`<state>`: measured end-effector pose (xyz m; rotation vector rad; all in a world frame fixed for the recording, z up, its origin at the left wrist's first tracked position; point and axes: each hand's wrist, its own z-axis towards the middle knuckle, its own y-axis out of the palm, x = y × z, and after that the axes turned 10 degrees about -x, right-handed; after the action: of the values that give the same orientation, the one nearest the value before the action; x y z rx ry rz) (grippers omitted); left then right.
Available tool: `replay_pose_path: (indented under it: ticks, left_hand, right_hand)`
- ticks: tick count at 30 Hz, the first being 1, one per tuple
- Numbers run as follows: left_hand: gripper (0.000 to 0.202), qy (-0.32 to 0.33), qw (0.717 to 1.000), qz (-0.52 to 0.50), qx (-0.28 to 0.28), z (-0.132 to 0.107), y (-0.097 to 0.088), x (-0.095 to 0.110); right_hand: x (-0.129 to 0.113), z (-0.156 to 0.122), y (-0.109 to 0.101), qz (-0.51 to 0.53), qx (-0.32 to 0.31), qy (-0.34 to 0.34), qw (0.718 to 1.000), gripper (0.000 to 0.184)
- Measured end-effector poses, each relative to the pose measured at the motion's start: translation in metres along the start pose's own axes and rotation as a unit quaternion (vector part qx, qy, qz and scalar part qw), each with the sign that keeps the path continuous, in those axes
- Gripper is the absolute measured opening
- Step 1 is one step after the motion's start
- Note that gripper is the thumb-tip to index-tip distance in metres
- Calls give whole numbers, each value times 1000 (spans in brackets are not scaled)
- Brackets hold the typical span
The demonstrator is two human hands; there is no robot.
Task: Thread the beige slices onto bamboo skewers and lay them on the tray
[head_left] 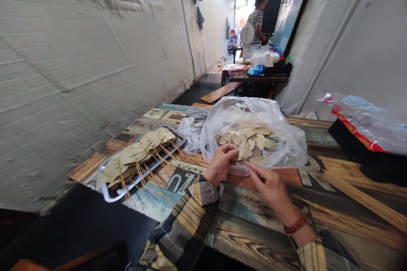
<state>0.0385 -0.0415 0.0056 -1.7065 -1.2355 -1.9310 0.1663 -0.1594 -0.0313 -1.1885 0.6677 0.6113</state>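
Observation:
My left hand [223, 161] pinches a thin, flat, pale beige slice [244, 153] by its left edge. From the right, my right hand [267, 184] grips a thin wooden skewer [245, 161], its tip at the lower edge of that slice; whether it has pierced it I cannot tell. Just behind both hands lies an open clear plastic bag [286, 144] holding many similar loose slices [260, 140]. To the left, a metal tray [110, 197] carries a heap of skewered slices [140, 152], their sticks pointing toward the front right.
Bare skewers [359, 192] lie on the patterned wooden table [248, 211] at right. A red-edged plastic package [365, 123] sits on a dark box at far right. Grey cloth [197, 113] lies behind the tray. A person [256, 21] stands at the back beyond another table.

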Motion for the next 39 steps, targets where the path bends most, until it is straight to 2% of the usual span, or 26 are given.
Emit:
replay_pose_path:
  ticks: [7, 15, 22, 30, 39]
  left_hand:
    - [30, -14, 1000, -26, 10, 0, 1, -3]
    - [29, -9, 1000, -16, -15, -3, 2, -4]
    - [24, 26, 999, 25, -19, -5, 8, -2]
    - [20, 42, 998, 44, 0, -3, 6, -2]
    - [18, 76, 986, 150, 6, -2, 6, -1]
  right_hand:
    - [1, -2, 0, -5, 9, -10, 1000, 32]
    - [4, -2, 1, -2, 17, -30, 999, 32]
    - [3, 0, 2, 1, 31, -17, 999, 32]
    - [1, 0, 2, 18, 30, 1, 999, 33]
    - [4, 0, 4, 37, 21, 15, 999, 33]
